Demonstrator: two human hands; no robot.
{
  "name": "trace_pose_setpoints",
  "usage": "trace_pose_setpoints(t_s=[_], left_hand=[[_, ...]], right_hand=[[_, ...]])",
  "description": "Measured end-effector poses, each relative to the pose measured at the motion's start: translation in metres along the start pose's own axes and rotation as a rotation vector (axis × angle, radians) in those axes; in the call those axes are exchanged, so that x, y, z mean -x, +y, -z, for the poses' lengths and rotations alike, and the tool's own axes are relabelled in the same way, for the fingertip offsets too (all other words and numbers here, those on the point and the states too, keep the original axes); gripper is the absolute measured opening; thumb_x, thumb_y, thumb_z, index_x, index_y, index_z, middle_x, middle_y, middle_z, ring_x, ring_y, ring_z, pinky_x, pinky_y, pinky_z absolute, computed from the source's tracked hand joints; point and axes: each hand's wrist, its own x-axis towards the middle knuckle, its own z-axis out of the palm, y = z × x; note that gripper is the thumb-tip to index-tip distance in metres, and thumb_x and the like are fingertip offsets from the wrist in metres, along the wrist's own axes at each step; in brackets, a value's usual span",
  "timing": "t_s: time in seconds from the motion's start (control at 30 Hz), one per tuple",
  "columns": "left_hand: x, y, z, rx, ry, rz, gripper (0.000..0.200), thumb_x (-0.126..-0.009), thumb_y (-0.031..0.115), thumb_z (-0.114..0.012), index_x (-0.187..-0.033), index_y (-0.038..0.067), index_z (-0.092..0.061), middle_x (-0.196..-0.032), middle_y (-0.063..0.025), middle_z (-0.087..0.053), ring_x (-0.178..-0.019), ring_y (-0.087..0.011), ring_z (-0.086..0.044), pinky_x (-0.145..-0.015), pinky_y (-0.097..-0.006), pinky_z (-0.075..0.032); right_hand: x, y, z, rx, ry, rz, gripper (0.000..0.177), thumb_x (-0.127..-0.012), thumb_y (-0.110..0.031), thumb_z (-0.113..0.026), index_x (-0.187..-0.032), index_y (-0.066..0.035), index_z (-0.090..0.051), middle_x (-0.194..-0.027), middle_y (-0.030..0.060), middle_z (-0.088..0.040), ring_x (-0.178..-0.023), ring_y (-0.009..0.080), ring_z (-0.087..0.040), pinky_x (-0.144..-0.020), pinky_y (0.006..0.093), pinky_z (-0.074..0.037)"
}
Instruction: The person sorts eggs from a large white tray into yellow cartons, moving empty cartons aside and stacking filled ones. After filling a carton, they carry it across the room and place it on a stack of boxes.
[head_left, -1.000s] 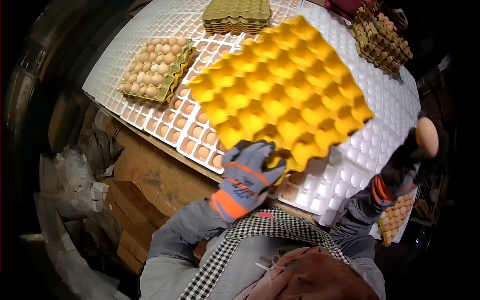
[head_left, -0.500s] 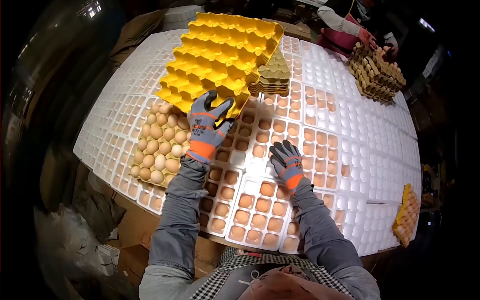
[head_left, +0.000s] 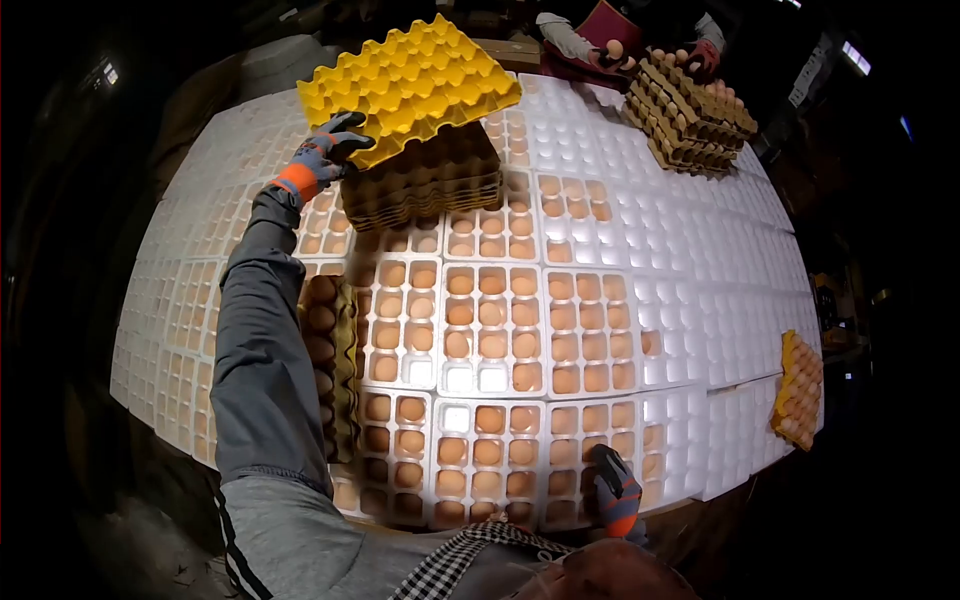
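A yellow egg tray (head_left: 410,90) is held at its lower left corner by my left hand (head_left: 325,158), whose gloved fingers wrap over the edge. The tray lies tilted on top of a stack of brown egg trays (head_left: 425,185). My right hand (head_left: 613,485), gloved, is low over the white trays near the front edge, its fingers bent together; what they hold, if anything, is hidden. Beside my left sleeve stands a carton tray with eggs (head_left: 340,370), partly covered by the arm. White trays with eggs (head_left: 492,312) lie in the middle, some cells without eggs.
White trays without eggs (head_left: 740,310) spread over the right side. A yellow tray of eggs (head_left: 798,390) sits at the right edge. At the back right, a person with gloved hands (head_left: 706,57) is beside stacked brown trays (head_left: 690,115), one hand at an egg (head_left: 614,49).
My left hand has moved up and left with the yellow tray, now over the brown stack. My right hand has drawn back toward the front edge. The view has shifted.
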Motion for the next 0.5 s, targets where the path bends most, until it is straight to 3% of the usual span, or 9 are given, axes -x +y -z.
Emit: trace_pose_setpoints(t_s=[0.07, 0.1, 0.2, 0.27, 0.33, 0.4, 0.47, 0.5], left_hand=[[-0.008, -0.058, 0.001, -0.056, -0.161, 0.067, 0.055, -0.067, -0.017, -0.065, -0.114, 0.011, -0.067, -0.150, -0.0051, -0.037, -0.134, -0.0221, -0.038, -0.102, -0.0330, -0.041], [-0.013, -0.073, -0.003, -0.081, -0.249, 0.159, 0.055, -0.066, -0.018, -0.063, -0.112, 0.012, -0.068, -0.151, -0.0027, -0.035, -0.133, -0.0204, -0.039, -0.100, -0.0335, -0.043], [-0.027, -0.118, -0.018, -0.076, -0.278, 0.283, 0.057, -0.063, -0.018, -0.062, -0.108, 0.015, -0.071, -0.153, -0.0005, -0.032, -0.135, -0.0200, -0.037, -0.100, -0.0344, -0.044], [-0.017, -0.129, -0.027, -0.322, -0.230, 0.137, 0.066, -0.069, -0.008, -0.068, -0.127, 0.021, -0.060, -0.155, -0.0058, -0.027, -0.139, -0.0270, -0.030, -0.107, -0.0398, -0.036], [0.032, -0.051, -0.041, -0.849, 0.135, 0.154, 0.077, -0.077, 0.014, -0.072, -0.145, 0.028, -0.038, -0.156, -0.0114, -0.022, -0.142, -0.0353, -0.020, -0.113, -0.0449, -0.025], [0.107, -0.044, -0.016, -0.766, 0.313, 0.061, 0.087, -0.081, 0.041, -0.068, -0.150, 0.040, -0.015, -0.156, -0.0100, -0.020, -0.144, -0.0376, -0.013, -0.111, -0.0584, -0.019], [0.211, -0.045, 0.023, -0.708, 0.345, 0.336, 0.083, -0.083, 0.047, -0.064, -0.151, 0.030, -0.020, -0.154, -0.0158, -0.024, -0.143, -0.0372, -0.016, -0.112, -0.0516, -0.020], [0.273, -0.073, 0.040, -0.629, 0.429, 0.562, 0.083, -0.083, 0.048, -0.064, -0.151, 0.023, -0.022, -0.153, -0.0189, -0.025, -0.142, -0.0375, -0.020, -0.112, -0.0466, -0.022]], right_hand=[[-0.002, -0.008, -0.009, 0.100, -0.104, 0.104, 0.035, -0.082, -0.004, -0.058, -0.117, 0.001, -0.061, -0.121, 0.0186, -0.060, -0.116, 0.0356, -0.054, -0.099, 0.0404, -0.044], [-0.009, -0.018, -0.014, 0.049, -0.134, 0.052, 0.034, -0.082, -0.002, -0.060, -0.116, 0.002, -0.061, -0.120, 0.0185, -0.060, -0.114, 0.0353, -0.056, -0.097, 0.0392, -0.045], [-0.031, -0.045, -0.035, -0.054, -0.153, 0.106, 0.034, -0.082, 0.000, -0.061, -0.116, 0.001, -0.061, -0.119, 0.0177, -0.061, -0.114, 0.0339, -0.056, -0.096, 0.0384, -0.046], [-0.050, -0.060, -0.057, -0.149, -0.167, 0.206, 0.035, -0.083, 0.002, -0.061, -0.118, 0.001, -0.061, -0.121, 0.0161, -0.061, -0.116, 0.0322, -0.056, -0.097, 0.0373, -0.045], [-0.074, -0.075, -0.082, -0.179, -0.286, 0.280, 0.038, -0.084, 0.001, -0.061, -0.122, 0.000, -0.060, -0.121, 0.0137, -0.062, -0.117, 0.0270, -0.056, -0.098, 0.0349, -0.045], [-0.097, -0.086, -0.118, -0.392, -0.568, 0.121, 0.048, -0.087, -0.001, -0.060, -0.134, -0.002, -0.050, -0.129, 0.0129, -0.057, -0.120, 0.0230, -0.053, -0.098, 0.0324, -0.044], [-0.107, -0.098, -0.173, -0.847, -0.692, -0.051, 0.064, -0.089, -0.006, -0.062, -0.146, -0.005, -0.033, -0.138, 0.0142, -0.049, -0.123, 0.0212, -0.048, -0.096, 0.0311, -0.045], [-0.112, -0.106, -0.202, -0.852, -0.719, -0.049, 0.069, -0.090, -0.006, -0.059, -0.149, -0.008, -0.024, -0.139, 0.0129, -0.046, -0.120, 0.0178, -0.048, -0.095, 0.0298, -0.045]])
